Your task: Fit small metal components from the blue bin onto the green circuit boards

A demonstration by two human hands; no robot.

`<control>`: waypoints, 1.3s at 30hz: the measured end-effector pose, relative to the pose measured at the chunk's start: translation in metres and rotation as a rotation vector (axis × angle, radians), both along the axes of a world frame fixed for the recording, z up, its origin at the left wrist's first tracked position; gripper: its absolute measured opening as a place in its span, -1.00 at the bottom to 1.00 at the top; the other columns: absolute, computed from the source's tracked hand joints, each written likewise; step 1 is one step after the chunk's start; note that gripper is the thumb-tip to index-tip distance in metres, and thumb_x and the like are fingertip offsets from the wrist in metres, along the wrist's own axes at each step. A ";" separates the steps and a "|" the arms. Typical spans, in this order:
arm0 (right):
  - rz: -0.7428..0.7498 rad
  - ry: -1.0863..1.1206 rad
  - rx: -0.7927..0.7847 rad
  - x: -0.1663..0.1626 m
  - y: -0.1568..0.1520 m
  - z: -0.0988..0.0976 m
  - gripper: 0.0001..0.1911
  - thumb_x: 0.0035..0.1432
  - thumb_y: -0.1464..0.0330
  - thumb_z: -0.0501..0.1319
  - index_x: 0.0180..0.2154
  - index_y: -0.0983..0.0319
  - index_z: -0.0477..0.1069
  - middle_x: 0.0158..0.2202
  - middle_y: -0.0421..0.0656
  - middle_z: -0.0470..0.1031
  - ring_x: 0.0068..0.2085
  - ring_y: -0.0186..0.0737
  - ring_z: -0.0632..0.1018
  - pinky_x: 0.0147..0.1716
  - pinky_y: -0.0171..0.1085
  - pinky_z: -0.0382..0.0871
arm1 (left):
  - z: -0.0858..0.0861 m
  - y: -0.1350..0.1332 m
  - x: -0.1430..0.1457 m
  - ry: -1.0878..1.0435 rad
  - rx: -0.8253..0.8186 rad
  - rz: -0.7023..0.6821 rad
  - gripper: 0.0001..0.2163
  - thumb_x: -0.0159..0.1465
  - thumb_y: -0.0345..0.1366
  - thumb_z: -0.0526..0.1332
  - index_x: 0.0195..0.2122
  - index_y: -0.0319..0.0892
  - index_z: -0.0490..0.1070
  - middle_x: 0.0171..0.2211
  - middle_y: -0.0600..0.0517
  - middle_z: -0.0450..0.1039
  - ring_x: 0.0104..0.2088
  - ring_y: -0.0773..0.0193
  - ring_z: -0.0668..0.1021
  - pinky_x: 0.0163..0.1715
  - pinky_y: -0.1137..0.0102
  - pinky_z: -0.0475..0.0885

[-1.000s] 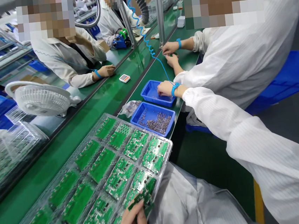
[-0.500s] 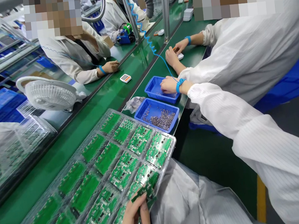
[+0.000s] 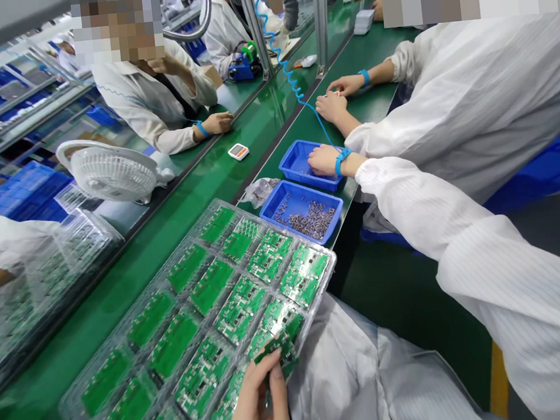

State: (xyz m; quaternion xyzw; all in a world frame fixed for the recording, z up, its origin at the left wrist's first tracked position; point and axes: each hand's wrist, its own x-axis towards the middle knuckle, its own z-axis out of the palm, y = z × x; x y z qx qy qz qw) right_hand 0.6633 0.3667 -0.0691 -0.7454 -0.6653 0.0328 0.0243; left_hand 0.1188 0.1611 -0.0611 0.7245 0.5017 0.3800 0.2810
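My left hand is low in the view and pinches a small green circuit board above the corner of a clear plastic tray. That tray holds rows of green circuit boards. My right hand, with a blue wrist strap, reaches into a blue bin holding small parts; its fingertips are partly hidden. Just below stands a second blue bin with a heap of small metal parts. A co-worker's hands rest on the bench beyond.
A green workbench runs across the view, with a small plastic bag beside the bins. Beyond it stand a white fan, a small meter, a blue soldering station, and a seated person.
The whole scene has shifted slightly right and up in the view. My right hand remains in the blue bin, and my left hand keeps the small board.
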 end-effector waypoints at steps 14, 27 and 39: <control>0.378 1.101 0.276 -0.228 -0.158 0.061 -0.86 0.47 0.31 0.29 -0.20 0.20 0.53 -0.25 -0.17 0.62 -0.27 -0.24 0.54 -0.21 -0.23 0.42 | 0.037 0.010 0.024 -0.008 0.158 -0.066 -0.81 0.59 -0.33 0.36 0.08 0.06 0.77 -0.07 0.10 0.82 -0.13 0.30 0.77 0.16 0.37 0.62; 0.448 0.984 0.413 -0.314 -0.229 0.038 -0.82 0.50 0.49 0.27 -0.22 0.16 0.40 -0.28 -0.23 0.54 -0.28 -0.25 0.53 -0.16 -0.17 0.39 | 0.039 0.002 0.028 -0.116 0.042 -0.109 -0.95 0.52 -0.31 0.47 -0.13 -0.04 0.71 -0.22 0.09 0.75 -0.24 0.31 0.73 -0.18 0.45 0.60; 0.234 1.253 0.634 -0.330 -0.245 0.014 -0.86 0.46 0.45 0.43 -0.21 0.13 0.61 -0.28 -0.19 0.61 -0.28 -0.20 0.62 -0.26 -0.17 0.54 | 0.031 -0.003 0.036 -0.224 0.030 -0.099 -0.92 0.54 -0.26 0.47 -0.15 -0.05 0.73 -0.27 0.07 0.74 -0.28 0.29 0.70 -0.26 0.43 0.57</control>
